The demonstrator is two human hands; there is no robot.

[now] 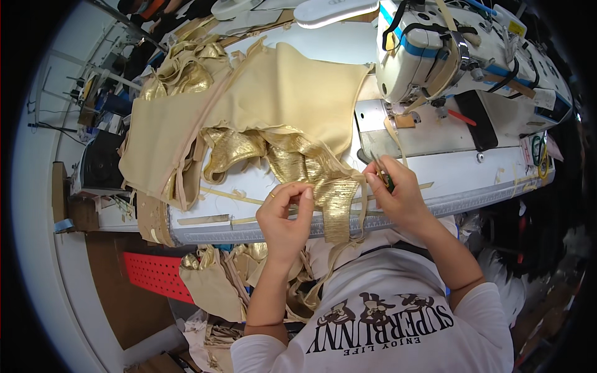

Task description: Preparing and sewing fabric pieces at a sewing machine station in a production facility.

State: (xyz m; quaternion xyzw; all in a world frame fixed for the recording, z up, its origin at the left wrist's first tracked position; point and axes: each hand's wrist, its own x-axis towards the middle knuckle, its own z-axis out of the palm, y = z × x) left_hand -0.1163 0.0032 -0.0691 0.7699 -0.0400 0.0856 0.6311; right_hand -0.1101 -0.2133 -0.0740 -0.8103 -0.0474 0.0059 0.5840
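Note:
A gold metallic fabric piece (339, 211) with cream backing hangs over the table's front edge between my hands. My left hand (287, 221) pinches at its left part, thumb and forefinger together. My right hand (395, 193) grips small pointed snips (379, 163), tips upward, beside a narrow strip at the piece's right side. A larger cream panel (314, 99) lies behind, joined to or overlapping the gold fabric. Whether the right fingers also hold the strip is unclear.
A white sewing machine (410, 56) occupies the back right. More cream and gold pieces (155, 143) lie left on the white table (236, 227), whose front edge bears a ruler. Fabric piles (214, 292) sit below. Part of another person (155, 15) shows at top left.

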